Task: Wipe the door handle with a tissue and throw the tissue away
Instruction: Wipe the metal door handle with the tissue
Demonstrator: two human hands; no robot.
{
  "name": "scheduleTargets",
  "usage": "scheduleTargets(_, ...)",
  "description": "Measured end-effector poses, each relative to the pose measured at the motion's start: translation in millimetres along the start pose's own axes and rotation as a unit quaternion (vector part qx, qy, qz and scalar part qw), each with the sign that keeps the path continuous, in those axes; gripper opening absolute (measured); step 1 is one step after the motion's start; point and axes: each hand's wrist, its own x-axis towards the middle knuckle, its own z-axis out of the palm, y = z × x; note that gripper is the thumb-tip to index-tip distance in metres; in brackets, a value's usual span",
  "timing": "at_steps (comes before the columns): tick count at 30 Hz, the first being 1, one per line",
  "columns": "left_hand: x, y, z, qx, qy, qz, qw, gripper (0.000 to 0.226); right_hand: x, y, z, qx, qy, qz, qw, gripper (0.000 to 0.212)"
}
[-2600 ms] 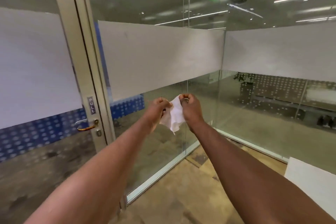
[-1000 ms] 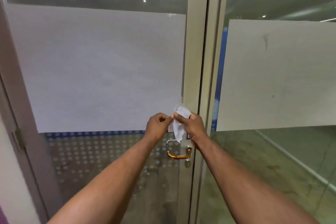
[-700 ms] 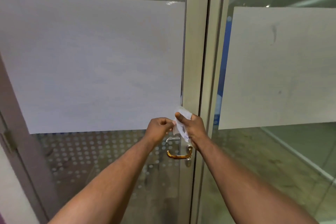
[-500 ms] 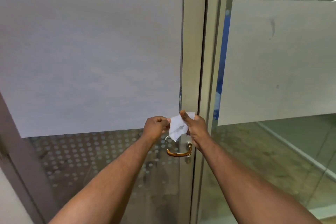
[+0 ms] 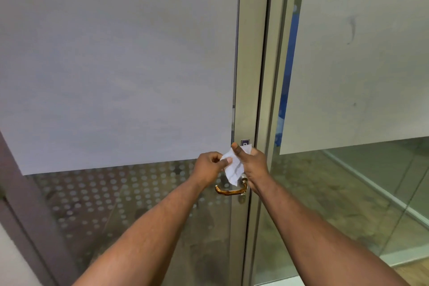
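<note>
A brass lever door handle [image 5: 229, 190] sticks out to the left from the metal stile of a glass door [image 5: 249, 76]. Just above it I hold a white tissue [image 5: 234, 167] with both hands. My left hand [image 5: 209, 166] pinches its left edge. My right hand [image 5: 251, 165] grips its right side, thumb on top. The tissue's lower corner hangs close over the handle's right end; whether it touches is unclear. The handle's base is partly hidden behind the tissue and my right hand.
The door has a frosted band [image 5: 116, 69] and a dotted pattern below. A keyhole [image 5: 242, 198] sits under the handle. A small sign [image 5: 245, 142] peeks above my right hand. A fixed glass panel [image 5: 359, 72] stands to the right, a dark frame [image 5: 30, 204] at the left.
I turned from the glass corner to face the door and came close. Both hands with the tissue have sunk toward the handle, and the tissue has been spread out between them.
</note>
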Motion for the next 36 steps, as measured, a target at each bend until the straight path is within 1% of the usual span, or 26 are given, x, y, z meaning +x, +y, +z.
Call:
scheduleTargets(3, 1.7, 1.5, -2.2, -0.013, 0.008, -0.018, 1.000, 0.021, -0.7, 0.4, -3.3, -0.010, 0.024, 0.000, 1.000, 0.049)
scheduleTargets(7, 4.5, 2.5, 2.4, -0.030, 0.012, -0.028, 0.999, 0.025, -1.8, 2.1, -7.6, 0.013, 0.033, 0.022, 0.999, 0.059)
scheduleTargets(9, 6.3, 1.7, 6.2, -0.051, 0.020, -0.031, 0.998, 0.023, -2.3, 2.6, -9.0, 0.019, 0.018, 0.038, 0.999, 0.073)
scheduleTargets(11, 9.4, 1.3, 8.9, -0.075, 0.032, -0.031, 0.996, 0.016, -2.8, 2.7, -13.2, 0.012, -0.037, 0.060, 0.997, 0.083)
scheduleTargets(12, 11.4, 1.1, 9.4, -0.076, 0.038, -0.028, 0.996, 0.012, -2.6, 3.3, -16.1, -0.006, -0.069, 0.072, 0.995, 0.081)
scheduleTargets(14, 17.1, -1.4, 10.2, -0.050, 0.052, -0.018, 0.997, 0.010, -0.9, 7.0, -22.9, -0.050, -0.110, 0.102, 0.987, 0.067)
scheduleTargets(16, 22.4, -4.2, 8.1, -0.008, 0.079, -0.002, 0.997, 0.009, 0.6, 12.5, -28.0, -0.068, -0.106, 0.126, 0.984, 0.052)
scheduleTargets(18, 26.5, -6.1, 3.1, 0.080, 0.121, 0.046, 0.988, 0.007, 3.3, 18.6, -34.7, -0.091, -0.076, 0.129, 0.985, 0.043)
scheduleTargets(19, 29.2, -7.1, -0.7, 0.154, 0.145, 0.094, 0.973, 0.010, 5.4, 22.6, -39.3, -0.101, -0.060, 0.129, 0.985, 0.041)
scheduleTargets(21, 36.4, -9.6, -12.6, 0.307, 0.173, 0.208, 0.912, 0.026, 8.6, 33.1, -49.2, -0.108, -0.022, 0.135, 0.985, 0.036)
scheduleTargets(23, 45.3, -8.5, -23.4, 0.410, 0.146, 0.289, 0.852, 0.041, 12.9, 46.8, -61.6, -0.124, 0.035, 0.139, 0.982, 0.033)
scheduleTargets(25, 53.9, -5.3, -31.4, 0.475, 0.107, 0.321, 0.812, 0.053, 16.9, 61.7, -73.4, -0.136, 0.083, 0.133, 0.978, 0.029)
scheduleTargets(29, 73.8, -6.5, -40.9, 0.555, 0.096, 0.324, 0.760, 0.066, 19.3, 88.9, -86.0, -0.167, 0.124, 0.111, 0.972, 0.025)
scheduleTargets(31, 84.2, -10.5, -43.5, 0.577, 0.103, 0.329, 0.741, 0.069, 20.0, 98.1, -87.1, -0.182, 0.130, 0.099, 0.970, 0.033)
scheduleTargets(34, 103.0, -13.6, -47.1, 0.590, 0.109, 0.342, 0.723, 0.072, 23.8, 108.6, -87.0, -0.214, 0.132, 0.091, 0.964, 0.046)
scheduleTargets(36, 116.5, -11.6, -51.1, 0.599, 0.110, 0.347, 0.713, 0.072, 27.5, 112.2, -85.9, -0.242, 0.131, 0.088, 0.957, 0.038)
